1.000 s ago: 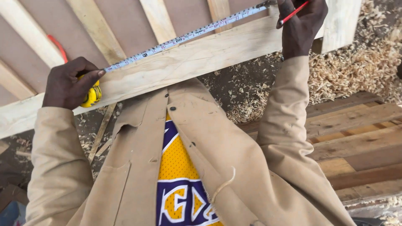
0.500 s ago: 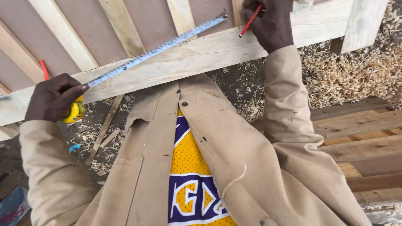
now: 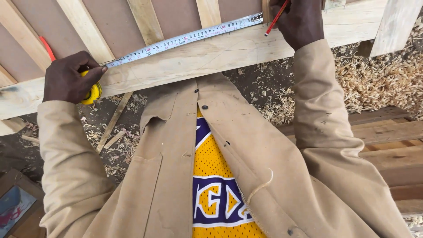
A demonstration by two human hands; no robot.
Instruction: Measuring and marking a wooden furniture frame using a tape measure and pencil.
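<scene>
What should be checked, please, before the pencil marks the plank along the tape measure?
1. Tape measure lies flat along the plank: ok, the blade runs straight on the wood.
2. Case end pinned: ok, the left hand holds the yellow case at the plank's edge, thumb on the blade.
3. Hook end at the mark: ok, the hook sits right by the red pencil.
4. Pencil grip: ok, the right hand holds it, tip down by the tape's end.
5. Tip touching the wood: cannot tell.
6. Plank steady on its supports: cannot tell, its ends are out of view.
</scene>
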